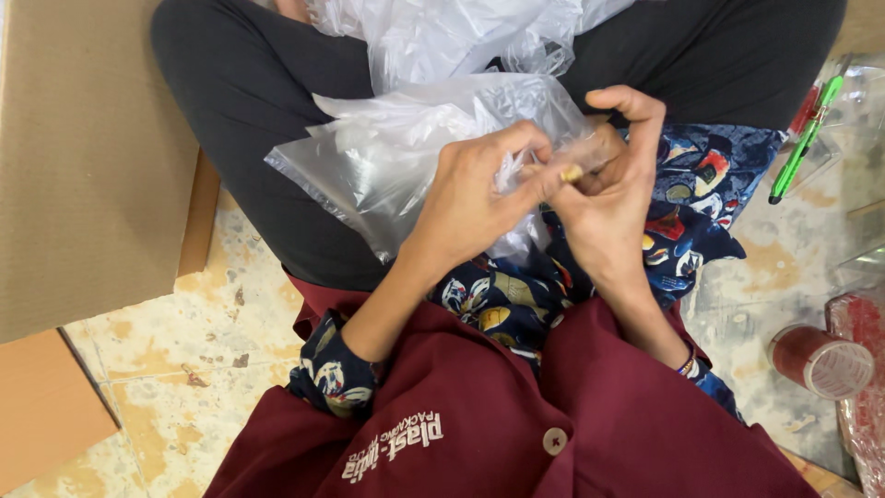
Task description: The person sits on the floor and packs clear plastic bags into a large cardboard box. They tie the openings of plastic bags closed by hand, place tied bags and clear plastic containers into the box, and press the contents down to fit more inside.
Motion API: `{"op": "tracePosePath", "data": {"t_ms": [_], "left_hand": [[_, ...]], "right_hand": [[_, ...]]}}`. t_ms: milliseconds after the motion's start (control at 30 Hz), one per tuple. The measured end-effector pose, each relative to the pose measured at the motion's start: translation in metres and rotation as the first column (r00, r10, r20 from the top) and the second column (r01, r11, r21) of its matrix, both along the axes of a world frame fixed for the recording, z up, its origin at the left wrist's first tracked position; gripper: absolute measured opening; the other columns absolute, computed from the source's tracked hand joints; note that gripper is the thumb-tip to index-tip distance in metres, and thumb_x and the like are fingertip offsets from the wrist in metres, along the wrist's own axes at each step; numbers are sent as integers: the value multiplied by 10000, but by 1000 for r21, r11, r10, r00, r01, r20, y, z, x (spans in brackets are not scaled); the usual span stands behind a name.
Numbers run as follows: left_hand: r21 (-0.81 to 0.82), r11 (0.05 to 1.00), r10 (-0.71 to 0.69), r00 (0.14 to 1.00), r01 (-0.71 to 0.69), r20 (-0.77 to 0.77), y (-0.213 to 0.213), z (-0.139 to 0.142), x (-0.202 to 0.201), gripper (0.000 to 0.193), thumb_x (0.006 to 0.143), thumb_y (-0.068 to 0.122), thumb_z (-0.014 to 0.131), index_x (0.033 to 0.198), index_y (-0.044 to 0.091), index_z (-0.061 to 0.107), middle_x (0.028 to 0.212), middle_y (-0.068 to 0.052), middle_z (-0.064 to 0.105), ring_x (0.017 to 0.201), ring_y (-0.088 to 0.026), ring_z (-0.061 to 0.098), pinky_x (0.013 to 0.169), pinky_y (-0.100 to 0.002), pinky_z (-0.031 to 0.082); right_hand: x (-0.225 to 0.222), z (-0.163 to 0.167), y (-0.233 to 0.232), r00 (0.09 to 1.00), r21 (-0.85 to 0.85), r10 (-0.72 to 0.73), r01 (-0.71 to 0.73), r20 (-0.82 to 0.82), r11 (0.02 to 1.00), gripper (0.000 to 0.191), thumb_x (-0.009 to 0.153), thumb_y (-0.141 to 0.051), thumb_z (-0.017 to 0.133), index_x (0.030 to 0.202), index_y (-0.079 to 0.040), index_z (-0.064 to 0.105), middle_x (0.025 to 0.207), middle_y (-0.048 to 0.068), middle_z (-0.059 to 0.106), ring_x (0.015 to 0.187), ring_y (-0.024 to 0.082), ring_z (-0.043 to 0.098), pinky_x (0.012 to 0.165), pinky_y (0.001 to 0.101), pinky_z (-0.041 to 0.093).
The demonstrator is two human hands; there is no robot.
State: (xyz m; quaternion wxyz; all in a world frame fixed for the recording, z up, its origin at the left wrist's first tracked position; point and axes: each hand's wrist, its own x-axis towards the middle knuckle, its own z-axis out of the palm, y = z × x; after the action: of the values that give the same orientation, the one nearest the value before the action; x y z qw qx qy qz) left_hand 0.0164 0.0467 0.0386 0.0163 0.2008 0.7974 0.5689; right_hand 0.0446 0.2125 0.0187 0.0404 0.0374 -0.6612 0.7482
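Sitting cross-legged on a worn tiled floor [198, 369], the person was seen from above with both hands brought together over the lap. A clear plastic bag [387, 157] was held at its open edge, the thin film bunched between the fingers so that the mouth could be kept under control; the rest of it was left to billow loosely across the dark trousers [267, 83]. The left hand [470, 198] was closed narrowly in a pinch on the gathered film. The right hand [608, 194] was curled against it, thumb and fingers pressed on the same edge and on a small tan object [572, 172] at the meeting point; what that object was could not be told. More crumpled clear plastic [461, 32] was piled further up the lap. A patterned blue cloth [705, 184] was spread beneath the hands, and a maroon jacket [516, 424] was worn over it. A cardboard box [83, 157] was stood close on the left, and a green pen [807, 138] and a roll of red tape [820, 360] were laid within reach on the right.
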Motion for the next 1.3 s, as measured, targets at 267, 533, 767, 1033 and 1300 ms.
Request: {"op": "tracePosePath", "data": {"t_ms": [267, 533, 767, 1033, 1300], "left_hand": [[84, 996, 2, 986, -16, 167, -5, -11, -4, 101, 980, 140, 650, 982, 39, 654, 786, -65, 702, 696, -141, 719, 638, -286, 532], [104, 993, 47, 992, -59, 119, -7, -17, -8, 117, 1015, 149, 662, 977, 38, 669, 710, -45, 657, 654, -117, 643, 623, -280, 494], [106, 992, 49, 989, -64, 140, -2, -21, -7, 120, 1015, 146, 660, 970, 36, 646, 724, -32, 663, 650, -92, 647, 609, -261, 487], [146, 986, 56, 990, -75, 133, -8, -19, -8, 96, 1016, 124, 658, 991, 31, 662, 732, -41, 643, 680, -92, 602, 623, -267, 477], [153, 984, 69, 988, -90, 136, -5, -21, -7, 94, 1003, 114, 641, 1002, 21, 645, 746, -39, 660, 690, -84, 643, 642, -261, 500]], "right_hand": [[3, -3, 8, 990, -38, 123, -121, 66, 992, 760, 984, 177, 752, 1493, -137, 283, 926, 29, 543, 889, 83, 590, 854, 217, 549], [1, 3, 19, 968, -145, 112, -80, 225, 986, 741, 911, 79, 704, 1443, -148, 240, 962, 30, 633, 939, 125, 692, 871, 304, 627], [-2, -5, 18, 988, -244, 107, -78, 111, 967, 614, 1095, 87, 723, 1523, -78, 315, 930, 101, 659, 900, 173, 687, 917, 305, 590], [-3, 4, 19, 984, -142, 150, -136, 95, 980, 676, 1020, 85, 725, 1500, -99, 285, 1060, 92, 673, 1026, 144, 680, 959, 276, 581], [-6, -6, 20, 992, -290, 86, -54, 97, 955, 559, 1079, 96, 735, 1460, -73, 364, 962, 93, 655, 934, 166, 690, 932, 276, 567]]}}
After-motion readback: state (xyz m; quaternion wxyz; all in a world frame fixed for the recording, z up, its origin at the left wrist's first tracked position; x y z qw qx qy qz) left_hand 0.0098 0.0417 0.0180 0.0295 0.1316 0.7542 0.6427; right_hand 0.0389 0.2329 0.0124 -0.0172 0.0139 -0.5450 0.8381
